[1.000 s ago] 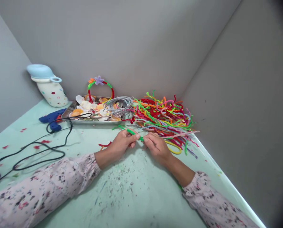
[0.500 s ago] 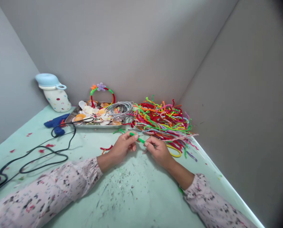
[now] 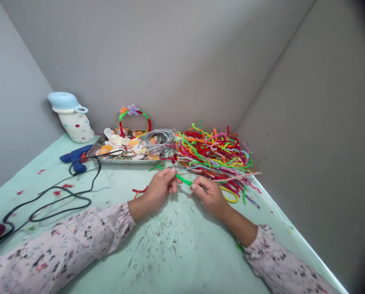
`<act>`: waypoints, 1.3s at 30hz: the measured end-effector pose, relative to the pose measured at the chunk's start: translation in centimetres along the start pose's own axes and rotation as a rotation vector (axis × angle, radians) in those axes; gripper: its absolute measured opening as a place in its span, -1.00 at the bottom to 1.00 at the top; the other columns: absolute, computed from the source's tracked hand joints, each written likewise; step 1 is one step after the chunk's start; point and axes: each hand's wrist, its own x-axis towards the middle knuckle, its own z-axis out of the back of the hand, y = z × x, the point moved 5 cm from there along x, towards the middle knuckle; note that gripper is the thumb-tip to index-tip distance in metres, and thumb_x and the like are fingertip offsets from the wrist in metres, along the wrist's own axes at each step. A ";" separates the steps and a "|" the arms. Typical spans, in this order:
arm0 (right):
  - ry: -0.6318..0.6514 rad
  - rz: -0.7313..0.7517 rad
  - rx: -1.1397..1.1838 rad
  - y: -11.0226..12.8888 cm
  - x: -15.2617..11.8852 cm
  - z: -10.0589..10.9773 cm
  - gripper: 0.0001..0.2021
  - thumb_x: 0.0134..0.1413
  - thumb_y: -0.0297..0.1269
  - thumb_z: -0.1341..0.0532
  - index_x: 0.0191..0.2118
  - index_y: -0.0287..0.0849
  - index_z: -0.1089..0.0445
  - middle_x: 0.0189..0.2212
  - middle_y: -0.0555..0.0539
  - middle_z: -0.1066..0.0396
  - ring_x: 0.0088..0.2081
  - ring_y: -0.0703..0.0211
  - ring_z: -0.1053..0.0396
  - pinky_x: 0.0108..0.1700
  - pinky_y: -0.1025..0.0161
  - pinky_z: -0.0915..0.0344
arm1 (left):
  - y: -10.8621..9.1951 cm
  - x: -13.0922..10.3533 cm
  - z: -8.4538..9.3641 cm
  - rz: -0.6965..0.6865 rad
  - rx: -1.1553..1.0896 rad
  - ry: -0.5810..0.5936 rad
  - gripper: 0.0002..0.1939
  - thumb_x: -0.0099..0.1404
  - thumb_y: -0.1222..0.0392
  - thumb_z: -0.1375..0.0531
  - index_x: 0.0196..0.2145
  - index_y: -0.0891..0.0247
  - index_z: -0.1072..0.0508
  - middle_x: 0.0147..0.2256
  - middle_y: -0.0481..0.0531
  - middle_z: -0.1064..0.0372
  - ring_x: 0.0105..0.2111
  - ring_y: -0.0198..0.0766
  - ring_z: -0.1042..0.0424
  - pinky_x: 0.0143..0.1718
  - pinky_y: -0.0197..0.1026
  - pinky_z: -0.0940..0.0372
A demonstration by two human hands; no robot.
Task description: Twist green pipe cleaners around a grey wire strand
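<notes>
A green pipe cleaner [image 3: 184, 179] stretches between my two hands over the middle of the table. My left hand [image 3: 159, 188] pinches its left part between thumb and fingers. On its right end, the thumb and forefinger of my right hand [image 3: 209, 195] are closed. Short red and orange pipe cleaner pieces [image 3: 139, 190] lie beside my left wrist. Just beyond my hands spreads a heap of pipe cleaners [image 3: 213, 153] in many colours, with a coil of grey wire [image 3: 159, 139] at its left.
A metal tray [image 3: 124, 161] of shells stands at the back, a flowered pipe cleaner hoop [image 3: 151, 122] upright behind it. Left of it are a blue glue gun [image 3: 75, 157] with a looping black cord [image 3: 63, 192] and a white bottle [image 3: 76, 126]. Grey walls enclose the table.
My right hand has moved slightly right, and a little more of the green pipe cleaner shows between my hands. The whole view has shifted slightly.
</notes>
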 end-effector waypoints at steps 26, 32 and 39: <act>-0.080 0.188 -0.085 1.1 0.2 0.7 -0.78 0.15 -0.27 -0.14 -0.50 -0.13 -0.40 -0.57 0.01 -0.33 -0.42 0.19 -0.26 -0.22 0.18 -0.19 | -0.7 -0.1 -0.1 0.011 -0.094 -0.069 -0.71 0.16 0.05 -0.24 -0.49 0.31 -0.29 -0.68 -0.14 -0.21 -0.75 -0.49 -0.19 -0.75 -0.44 0.00; -0.248 0.042 0.108 -0.5 0.4 2.0 -0.93 0.11 -0.25 -0.20 -0.31 -0.10 -0.39 -0.36 -0.01 -0.38 -0.27 0.16 -0.34 -0.16 0.19 -0.24 | -0.7 -0.1 -0.1 0.057 -0.165 -0.033 -0.84 0.14 0.18 -0.20 -0.43 0.33 -0.32 -0.57 -0.04 -0.35 -0.72 -0.47 -0.24 -0.72 -0.42 -0.10; -0.421 0.047 0.118 -0.8 0.6 2.7 -0.91 0.11 -0.24 -0.21 -0.26 -0.09 -0.38 -0.32 -0.02 -0.34 -0.22 0.16 -0.32 -0.11 0.17 -0.26 | -0.3 -0.4 -0.6 0.099 -0.088 0.127 -0.91 0.16 0.25 -0.17 -0.39 0.29 -0.31 -0.55 -0.05 -0.37 -0.70 -0.46 -0.25 -0.68 -0.41 -0.13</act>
